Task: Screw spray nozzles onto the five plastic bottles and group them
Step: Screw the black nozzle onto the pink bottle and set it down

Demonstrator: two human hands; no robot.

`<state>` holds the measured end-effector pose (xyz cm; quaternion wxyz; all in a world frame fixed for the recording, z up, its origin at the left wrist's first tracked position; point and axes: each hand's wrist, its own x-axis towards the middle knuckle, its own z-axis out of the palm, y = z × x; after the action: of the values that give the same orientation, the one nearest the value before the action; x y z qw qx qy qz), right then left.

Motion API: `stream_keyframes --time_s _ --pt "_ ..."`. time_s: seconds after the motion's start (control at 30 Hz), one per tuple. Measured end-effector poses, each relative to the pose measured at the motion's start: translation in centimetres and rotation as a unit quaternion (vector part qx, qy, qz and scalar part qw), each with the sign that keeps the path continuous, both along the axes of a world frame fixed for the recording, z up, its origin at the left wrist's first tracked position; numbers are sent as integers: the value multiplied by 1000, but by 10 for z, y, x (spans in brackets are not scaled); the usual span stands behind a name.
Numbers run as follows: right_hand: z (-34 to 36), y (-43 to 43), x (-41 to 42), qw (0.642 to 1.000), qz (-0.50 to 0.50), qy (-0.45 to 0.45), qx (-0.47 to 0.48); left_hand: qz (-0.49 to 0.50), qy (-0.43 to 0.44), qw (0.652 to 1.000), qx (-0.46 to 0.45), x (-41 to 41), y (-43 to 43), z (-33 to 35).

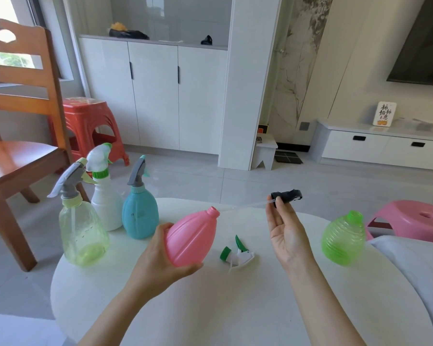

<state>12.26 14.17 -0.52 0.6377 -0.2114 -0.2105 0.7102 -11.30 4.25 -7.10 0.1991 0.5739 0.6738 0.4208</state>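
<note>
**Black nozzle lined up for the pink bottle**

The left hand point(165, 255) is clasped round the pink bottle point(191, 237), its open neck tilted to two o'clock toward the black nozzle point(286, 195), pinched in the right hand point(284, 231), likely for threading. Three capped bottles point(105, 208) stand grouped at ten o'clock.

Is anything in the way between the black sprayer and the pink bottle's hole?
No. The black nozzle in the right hand faces the pink bottle's open neck across empty air. The left hand holds the bottle.
</note>
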Motion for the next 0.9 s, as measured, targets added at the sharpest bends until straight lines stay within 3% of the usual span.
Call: stream_keyframes --time_s 0.17,0.4,0.6,0.8,0.9 --pt "-3 -3 -6 999 18 -32 7 -10 3 1000 2 1 -1 0" --pt "-5 -12 -19 975 81 -199 61 -49 -44 997 45 14 0 4" --pt "-6 -16 -24 965 113 -227 65 -79 -106 990 53 19 0 11" --pt "-5 -12 -18 957 140 -238 91 -126 -249 960 -17 14 -4 22" --pt "-6 -11 -16 958 141 -235 88 -114 -373 919 -53 14 -5 25"
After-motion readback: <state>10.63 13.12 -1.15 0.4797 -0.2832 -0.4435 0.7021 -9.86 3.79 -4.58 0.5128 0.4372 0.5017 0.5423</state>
